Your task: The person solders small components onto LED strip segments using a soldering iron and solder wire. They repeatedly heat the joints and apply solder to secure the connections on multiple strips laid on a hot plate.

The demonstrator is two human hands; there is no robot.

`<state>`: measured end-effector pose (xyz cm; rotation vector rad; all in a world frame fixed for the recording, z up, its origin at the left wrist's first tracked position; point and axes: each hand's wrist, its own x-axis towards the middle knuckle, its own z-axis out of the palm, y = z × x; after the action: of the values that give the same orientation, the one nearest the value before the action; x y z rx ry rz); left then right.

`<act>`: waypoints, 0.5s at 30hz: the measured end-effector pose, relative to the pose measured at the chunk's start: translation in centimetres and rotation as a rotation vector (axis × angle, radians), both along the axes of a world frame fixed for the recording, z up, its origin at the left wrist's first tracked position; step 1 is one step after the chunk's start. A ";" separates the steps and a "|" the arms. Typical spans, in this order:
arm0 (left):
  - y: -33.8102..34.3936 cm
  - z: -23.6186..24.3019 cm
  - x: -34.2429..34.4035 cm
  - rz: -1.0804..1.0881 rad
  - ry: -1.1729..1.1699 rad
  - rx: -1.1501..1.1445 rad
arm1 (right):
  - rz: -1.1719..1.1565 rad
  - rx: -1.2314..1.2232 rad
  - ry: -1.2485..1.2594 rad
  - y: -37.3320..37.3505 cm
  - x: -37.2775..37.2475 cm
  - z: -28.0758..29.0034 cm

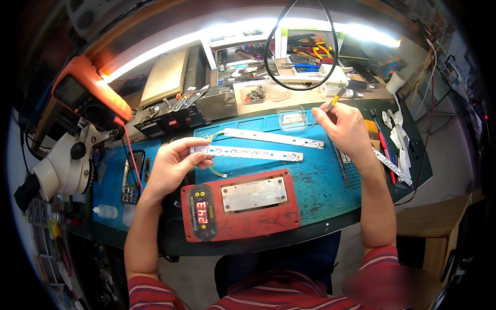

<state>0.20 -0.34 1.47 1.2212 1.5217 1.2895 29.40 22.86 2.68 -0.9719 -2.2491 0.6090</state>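
Pinched between the thumb and fingers of my left hand point(178, 163) is the left end of a white LED strip point(253, 153), held above the blue mat point(320, 191). Thin wires with a small white plug dangle by that end. Just beyond it lies a second LED strip point(274, 138) on the mat. My right hand point(343, 126) is closed around a slim tool point(335, 99) with a yellow and black upper end. Its thin tip points down beside a small clear plastic box point(292, 119) holding pale pieces. In front sits a red heating plate point(253, 221) with a metal top and lit red digits.
An orange multimeter point(88, 93) and a white microscope arm point(64, 163) stand at the left, near an opened phone point(133, 178) and a small bottle point(105, 211). Tool trays point(248, 57) line the back. A black cable loop point(266, 57) hangs overhead. Another LED strip point(392, 166) lies right.
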 end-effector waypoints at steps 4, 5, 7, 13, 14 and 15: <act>0.0 -0.3 -0.3 0.014 -0.044 0.011 | -0.006 0.013 -0.018 0.1 -0.1 -0.1; -0.1 -0.2 -0.3 0.017 -0.053 0.011 | -0.004 0.008 -0.016 0.1 -0.1 -0.3; -0.1 0.0 -0.2 0.020 -0.071 0.012 | -0.001 0.013 -0.018 0.2 -0.1 -0.4; -0.3 0.2 -0.4 0.027 -0.118 0.021 | -0.004 0.029 -0.028 0.3 -0.1 -0.3; -0.4 0.2 -0.6 0.025 -0.121 0.017 | -0.009 0.018 -0.032 0.2 -0.2 -0.2; -0.5 0.2 -0.7 0.023 -0.125 0.010 | -0.014 0.004 -0.038 0.2 -0.1 -0.3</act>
<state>-0.48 -0.79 1.63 1.1114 1.4451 1.3645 29.25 23.03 2.37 -1.0036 -2.2739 0.5844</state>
